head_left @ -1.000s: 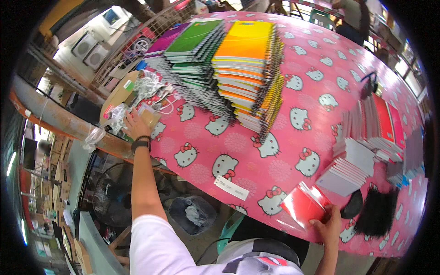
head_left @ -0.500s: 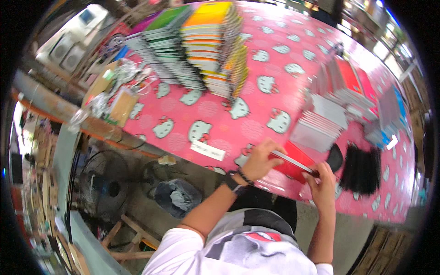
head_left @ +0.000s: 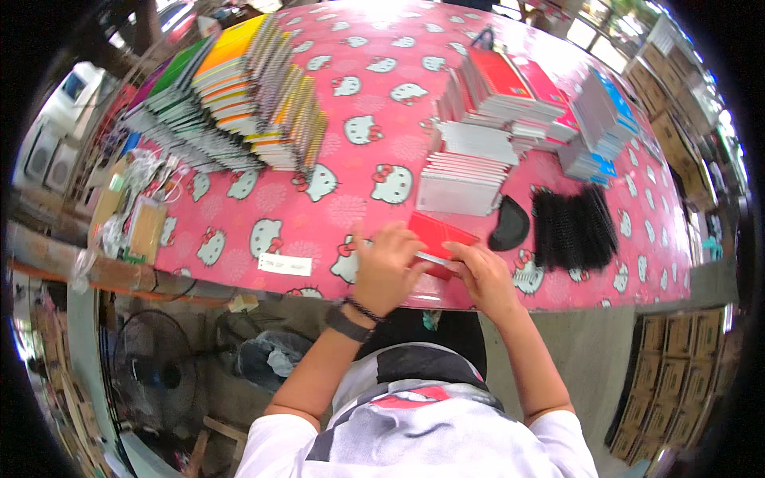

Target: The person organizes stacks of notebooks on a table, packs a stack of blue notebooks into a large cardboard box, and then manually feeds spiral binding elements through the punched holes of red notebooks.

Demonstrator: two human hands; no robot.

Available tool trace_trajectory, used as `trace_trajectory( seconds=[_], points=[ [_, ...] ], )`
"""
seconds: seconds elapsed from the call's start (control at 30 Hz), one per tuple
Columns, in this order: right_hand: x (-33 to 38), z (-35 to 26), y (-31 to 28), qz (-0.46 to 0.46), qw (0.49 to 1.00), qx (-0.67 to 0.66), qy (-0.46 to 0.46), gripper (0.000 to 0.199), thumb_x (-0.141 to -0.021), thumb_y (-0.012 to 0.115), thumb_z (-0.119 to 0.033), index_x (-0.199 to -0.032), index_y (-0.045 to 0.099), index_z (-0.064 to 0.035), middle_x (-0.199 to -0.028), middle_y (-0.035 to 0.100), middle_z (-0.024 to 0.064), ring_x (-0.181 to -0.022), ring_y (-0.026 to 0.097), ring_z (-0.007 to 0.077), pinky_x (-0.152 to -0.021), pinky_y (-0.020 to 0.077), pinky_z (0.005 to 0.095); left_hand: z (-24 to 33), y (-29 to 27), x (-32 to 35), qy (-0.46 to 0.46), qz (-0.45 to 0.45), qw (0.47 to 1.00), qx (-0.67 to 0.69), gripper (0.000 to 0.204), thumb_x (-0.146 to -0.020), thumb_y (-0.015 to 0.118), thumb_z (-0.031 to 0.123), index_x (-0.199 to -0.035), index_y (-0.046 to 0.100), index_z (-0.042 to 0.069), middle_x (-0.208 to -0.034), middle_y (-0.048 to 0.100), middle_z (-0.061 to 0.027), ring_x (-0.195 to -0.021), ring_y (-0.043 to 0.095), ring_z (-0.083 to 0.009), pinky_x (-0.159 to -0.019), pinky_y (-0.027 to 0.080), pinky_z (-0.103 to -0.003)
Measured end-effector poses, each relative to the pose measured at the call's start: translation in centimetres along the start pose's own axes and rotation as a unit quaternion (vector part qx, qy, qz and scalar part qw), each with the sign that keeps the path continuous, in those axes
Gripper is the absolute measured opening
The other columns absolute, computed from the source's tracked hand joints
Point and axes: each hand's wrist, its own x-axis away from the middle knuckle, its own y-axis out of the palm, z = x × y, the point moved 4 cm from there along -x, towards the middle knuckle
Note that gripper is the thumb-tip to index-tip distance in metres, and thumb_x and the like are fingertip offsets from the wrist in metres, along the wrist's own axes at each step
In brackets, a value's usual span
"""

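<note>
At the near worktop point(head_left: 239, 215) edge, a thin red notebook point(head_left: 437, 239) lies flat, glossy cover, one corner over the pink cat-print cloth. Left hand point(head_left: 384, 267) curled over its left side, fingers pressing down on the cover; right hand point(head_left: 483, 275) closed in a pinch on the notebook's near edge, where a pale strip shows. Just right: black half-round pouch point(head_left: 510, 223), then black comb-like bundle point(head_left: 574, 227). Right behind the notebook, white-edged stack point(head_left: 466, 171); farther, red-covered stacks point(head_left: 510, 84) and blue ones point(head_left: 606, 119). Far left, fanned spiral notebooks point(head_left: 247, 95). Open cloth left of the hands, small white label point(head_left: 284, 264) there
</note>
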Motion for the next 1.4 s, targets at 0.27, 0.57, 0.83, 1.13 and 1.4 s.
trace_trajectory(
  seconds=[0.27,0.57,0.83,1.13,1.4],
  points=[
    [1.0,0.2,0.0,-0.033,0.998,0.011,0.053,0.04,-0.078,0.064,-0.006,-0.116,0.054,-0.0049,-0.089,0.06,0.0139,-0.082,0.058,0.0296,-0.069,0.0466,0.0352,1.3,1.7,0.1,0.045,-0.027,0.998,0.038,0.021,-0.072,0.067,0.021,-0.089,0.061,0.012,-0.083,0.057,-0.0026,-0.086,0.056,-0.019,-0.094,0.028,-0.047],
    [0.3,10.5,-7.0,-0.089,0.985,0.118,0.084,0.065,-0.059,0.08,-0.022,-0.116,0.053,-0.0052,-0.122,0.048,0.019,-0.114,0.044,0.037,-0.095,0.0385,0.0406,2.9,1.9,0.1,0.095,-0.076,0.991,0.049,0.018,-0.076,0.064,0.026,-0.09,0.061,0.016,-0.084,0.058,0.0025,-0.083,0.054,-0.0153,-0.089,0.027,-0.045],
    [-0.2,10.9,-4.8,-0.032,0.977,0.155,0.142,0.068,-0.056,0.081,-0.033,-0.11,0.052,-0.0046,-0.122,0.044,0.0194,-0.11,0.043,0.0363,-0.094,0.0379,0.0414,1.7,2.1,0.6,0.134,-0.125,0.983,-0.003,0.028,-0.073,0.067,0.03,-0.096,0.06,0.016,-0.09,0.061,0.003,-0.088,0.055,-0.0147,-0.094,0.025,-0.045],
    [1.0,7.0,-5.9,-0.013,0.96,-0.185,0.21,0.058,-0.058,0.079,-0.032,-0.104,0.055,-0.0058,-0.103,0.056,0.009,-0.094,0.052,0.0208,-0.084,0.0413,0.0344,0.8,1.1,1.5,0.128,-0.101,0.987,0.003,0.012,-0.072,0.066,0.017,-0.083,0.062,0.015,-0.079,0.058,0.004,-0.085,0.055,-0.0139,-0.091,0.026,-0.045],
    [1.2,5.8,-4.2,-0.019,0.938,0.293,0.186,0.057,-0.059,0.077,-0.025,-0.108,0.053,-0.0103,-0.118,0.049,0.0151,-0.115,0.042,0.034,-0.093,0.0346,0.0465,1.1,-0.4,1.9,0.104,-0.112,0.988,-0.005,0.011,-0.074,0.064,0.016,-0.085,0.061,0.017,-0.079,0.056,0.0039,-0.082,0.055,-0.0129,-0.09,0.027,-0.044]
  ],
)
